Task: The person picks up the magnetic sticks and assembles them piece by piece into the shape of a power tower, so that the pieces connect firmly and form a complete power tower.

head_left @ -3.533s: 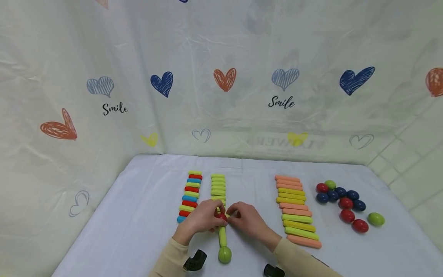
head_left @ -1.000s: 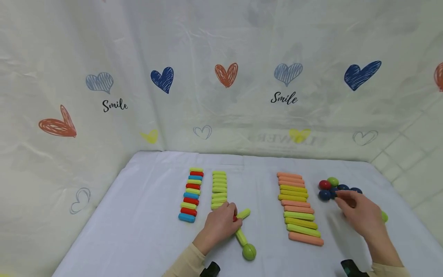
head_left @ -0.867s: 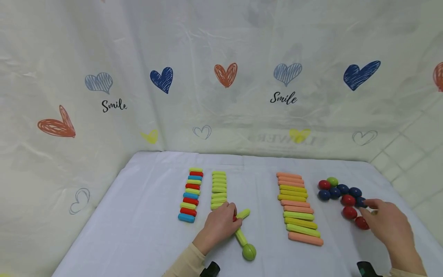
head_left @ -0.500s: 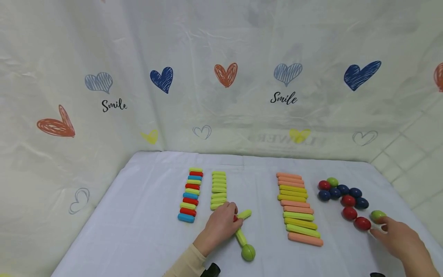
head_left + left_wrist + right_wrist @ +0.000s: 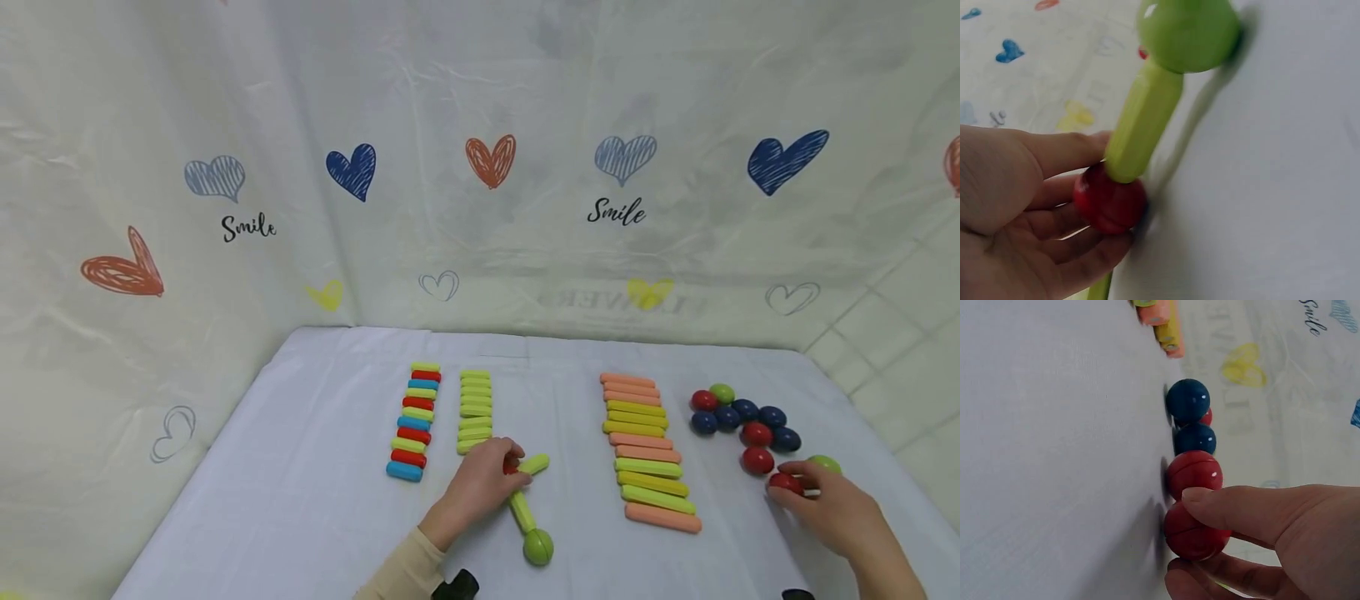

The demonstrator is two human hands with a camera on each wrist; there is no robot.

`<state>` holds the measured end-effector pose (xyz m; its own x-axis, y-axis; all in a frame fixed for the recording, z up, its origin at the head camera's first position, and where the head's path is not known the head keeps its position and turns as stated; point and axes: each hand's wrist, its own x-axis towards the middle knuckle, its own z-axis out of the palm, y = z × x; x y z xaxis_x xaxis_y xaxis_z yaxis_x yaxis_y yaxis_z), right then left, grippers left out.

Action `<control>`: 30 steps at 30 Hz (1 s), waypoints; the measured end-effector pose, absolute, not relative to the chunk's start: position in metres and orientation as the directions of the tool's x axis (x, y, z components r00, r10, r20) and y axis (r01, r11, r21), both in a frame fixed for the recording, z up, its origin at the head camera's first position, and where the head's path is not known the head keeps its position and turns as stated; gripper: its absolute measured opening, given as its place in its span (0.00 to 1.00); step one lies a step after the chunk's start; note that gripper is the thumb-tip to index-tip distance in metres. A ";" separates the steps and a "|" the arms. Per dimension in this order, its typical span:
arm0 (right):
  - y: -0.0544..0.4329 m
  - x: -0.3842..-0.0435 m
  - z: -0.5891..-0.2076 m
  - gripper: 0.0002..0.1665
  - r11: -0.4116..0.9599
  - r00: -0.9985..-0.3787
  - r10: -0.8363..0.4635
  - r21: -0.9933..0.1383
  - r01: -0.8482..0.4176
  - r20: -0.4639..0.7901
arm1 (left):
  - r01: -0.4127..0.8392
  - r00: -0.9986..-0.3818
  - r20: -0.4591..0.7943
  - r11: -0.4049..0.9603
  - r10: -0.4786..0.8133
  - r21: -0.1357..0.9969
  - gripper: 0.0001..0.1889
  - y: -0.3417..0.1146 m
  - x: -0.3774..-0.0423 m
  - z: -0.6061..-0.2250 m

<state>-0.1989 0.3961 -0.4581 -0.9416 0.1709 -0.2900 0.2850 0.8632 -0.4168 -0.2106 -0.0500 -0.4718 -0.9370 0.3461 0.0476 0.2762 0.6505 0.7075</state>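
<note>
My left hand [image 5: 480, 482] grips a red ball [image 5: 1110, 206] between thumb and fingers. A yellow-green stick [image 5: 1144, 119] runs from that ball to a green ball [image 5: 537, 547] at the near end. Another yellow-green stick [image 5: 535, 464] sticks out beyond the red ball, to the upper right in the head view. Over on the right, my right hand [image 5: 843, 508] pinches a second red ball [image 5: 1194, 531] between thumb and fingers, beside another red ball [image 5: 1195, 474]. The green ball [image 5: 826, 463] behind the right hand is partly hidden.
Left of centre lie a column of red, blue and green short sticks [image 5: 411, 434] and one of yellow-green sticks [image 5: 476, 411]. A column of longer orange, yellow and green sticks [image 5: 649, 465] lies right of centre. Blue balls [image 5: 772, 417] and other balls sit farther right.
My right hand has left the joined piece and moved right, passing the blue balls and the green ball to the nearest red one. The joined piece has shifted right and tilted in my left hand.
</note>
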 end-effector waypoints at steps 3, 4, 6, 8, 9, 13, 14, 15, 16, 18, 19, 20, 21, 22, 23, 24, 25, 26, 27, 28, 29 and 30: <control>0.388 -0.199 -0.453 0.41 0.872 -0.960 0.194 -0.413 0.263 -0.203 | 0.243 -0.915 -0.025 0.601 0.403 0.762 0.15 -0.056 -0.214 -0.467; 0.383 -0.198 -0.449 0.41 0.871 -0.965 0.201 -0.420 0.254 -0.166 | 0.226 -0.906 -0.057 0.594 0.419 0.772 0.16 -0.059 -0.214 -0.465; 0.370 -0.198 -0.441 0.40 0.856 -0.971 0.217 -0.457 0.240 -0.103 | 0.206 -0.888 -0.102 0.587 0.448 0.783 0.17 -0.063 -0.216 -0.461; 0.356 -0.197 -0.436 0.39 0.836 -0.976 0.213 -0.507 0.211 -0.053 | 0.190 -0.878 -0.128 0.580 0.462 0.792 0.17 -0.065 -0.218 -0.459; 0.348 -0.197 -0.433 0.39 0.822 -0.979 0.197 -0.538 0.189 -0.042 | 0.186 -0.876 -0.133 0.577 0.465 0.795 0.16 -0.066 -0.219 -0.460; 0.314 -0.196 -0.428 0.41 0.753 -0.995 0.079 -0.651 0.097 -0.057 | 0.175 -0.873 -0.125 0.541 0.472 0.823 0.15 -0.068 -0.221 -0.463; 0.304 -0.197 -0.428 0.42 0.727 -0.996 0.041 -0.681 0.085 -0.080 | 0.167 -0.873 -0.125 0.529 0.472 0.832 0.14 -0.068 -0.221 -0.465; 0.294 -0.198 -0.428 0.43 0.704 -0.994 0.009 -0.706 0.082 -0.106 | 0.162 -0.872 -0.123 0.515 0.474 0.842 0.14 -0.068 -0.222 -0.466; 0.284 -0.199 -0.428 0.43 0.681 -0.991 -0.015 -0.728 0.085 -0.131 | 0.156 -0.871 -0.121 0.502 0.476 0.851 0.14 -0.068 -0.222 -0.466; 0.264 -0.202 -0.430 0.44 0.630 -0.981 -0.069 -0.770 0.100 -0.184 | 0.138 -0.869 -0.123 0.474 0.479 0.870 0.14 -0.068 -0.222 -0.467; 0.255 -0.204 -0.432 0.43 0.605 -0.975 -0.090 -0.789 0.110 -0.205 | 0.131 -0.868 -0.124 0.463 0.481 0.877 0.14 -0.068 -0.223 -0.467; 0.246 -0.205 -0.434 0.42 0.587 -0.969 -0.107 -0.801 0.120 -0.223 | 0.123 -0.867 -0.128 0.455 0.482 0.882 0.14 -0.068 -0.223 -0.467; 0.237 -0.207 -0.436 0.42 0.577 -0.965 -0.122 -0.808 0.121 -0.232 | 0.121 -0.865 -0.127 0.447 0.486 0.887 0.14 -0.068 -0.223 -0.467; 0.230 -0.208 -0.438 0.40 0.565 -0.962 -0.142 -0.817 0.115 -0.233 | 0.116 -0.864 -0.129 0.442 0.486 0.890 0.14 -0.068 -0.223 -0.467; 0.223 -0.208 -0.440 0.39 0.559 -0.960 -0.159 -0.823 0.105 -0.231 | 0.113 -0.863 -0.130 0.436 0.488 0.893 0.14 -0.069 -0.223 -0.466; 0.217 -0.209 -0.442 0.37 0.561 -0.959 -0.170 -0.823 0.094 -0.226 | 0.110 -0.862 -0.131 0.433 0.490 0.895 0.14 -0.069 -0.223 -0.466; 0.212 -0.209 -0.445 0.35 0.560 -0.959 -0.180 -0.824 0.084 -0.220 | 0.109 -0.861 -0.130 0.429 0.492 0.897 0.14 -0.069 -0.223 -0.465; 0.207 -0.209 -0.447 0.34 0.557 -0.959 -0.188 -0.827 0.074 -0.213 | 0.108 -0.860 -0.130 0.425 0.494 0.899 0.14 -0.069 -0.224 -0.465; 0.203 -0.210 -0.448 0.32 0.553 -0.958 -0.197 -0.830 0.066 -0.207 | 0.110 -0.859 -0.128 0.422 0.496 0.900 0.15 -0.070 -0.224 -0.464; 0.199 -0.210 -0.450 0.31 0.547 -0.958 -0.200 -0.835 0.064 -0.205 | 0.109 -0.859 -0.129 0.422 0.496 0.900 0.15 -0.070 -0.224 -0.464; 0.196 -0.211 -0.451 0.30 0.543 -0.958 -0.203 -0.837 0.063 -0.204 | 0.110 -0.859 -0.127 0.422 0.496 0.900 0.15 -0.070 -0.224 -0.463; 0.193 -0.211 -0.452 0.30 0.541 -0.958 -0.206 -0.839 0.060 -0.201 | 0.111 -0.859 -0.127 0.423 0.495 0.899 0.15 -0.071 -0.224 -0.463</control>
<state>-0.2115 0.1931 -0.4521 -0.9577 -0.2057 -0.2014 0.0602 0.5409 -0.8389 -0.2239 -0.0707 -0.4630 -0.8594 0.4953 -0.1268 0.1109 0.4228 0.8994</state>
